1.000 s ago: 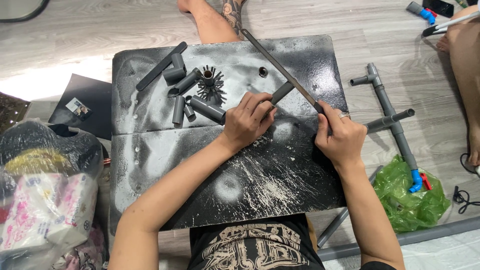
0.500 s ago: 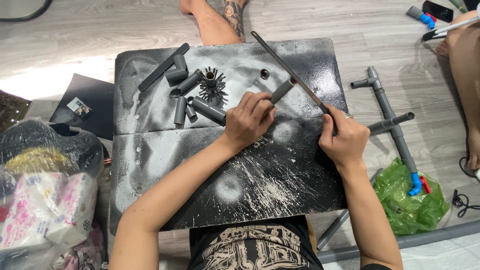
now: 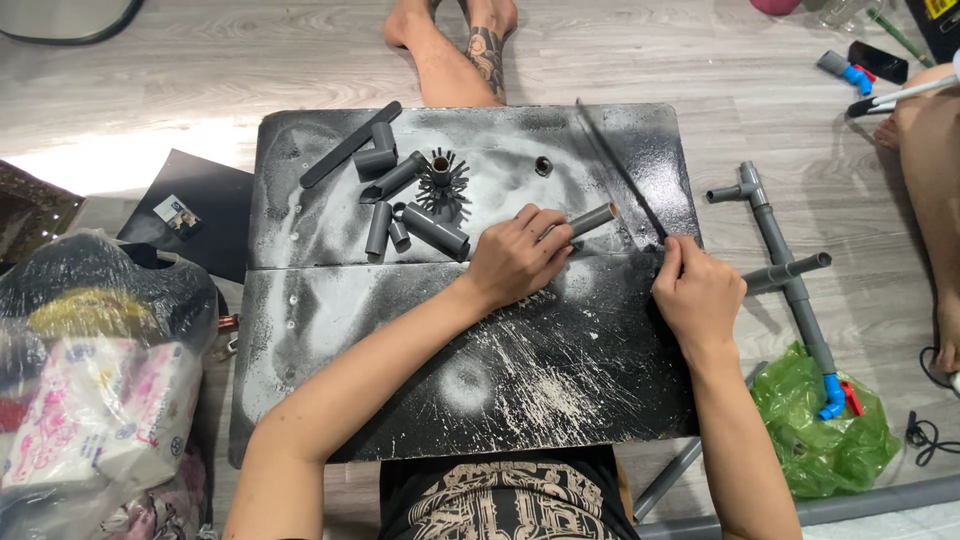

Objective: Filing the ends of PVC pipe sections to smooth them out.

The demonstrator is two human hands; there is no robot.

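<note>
Centrally, a short grey pipe piece is pinned to a dusty black board while a long thin file is gripped beside it.

Far out at 9 o'clock from the board (image 3: 330, 340), a plastic-wrapped bundle (image 3: 95, 370) is seen on the floor. Loose grey pipe offcuts (image 3: 400, 205) and a spiked grey fitting (image 3: 441, 183) are gathered at the board's 11 o'clock. The left hand (image 3: 515, 258) is closed down over the grey pipe piece (image 3: 588, 219), whose open end sticks out toward 2 o'clock. The file (image 3: 615, 165) is laid slanting toward 11 o'clock, its near end clamped in the right hand (image 3: 697, 295) at the board's 3 o'clock edge. A grey pipe assembly (image 3: 785, 265) lies at 3 o'clock, above a green bag (image 3: 815, 440).
</note>
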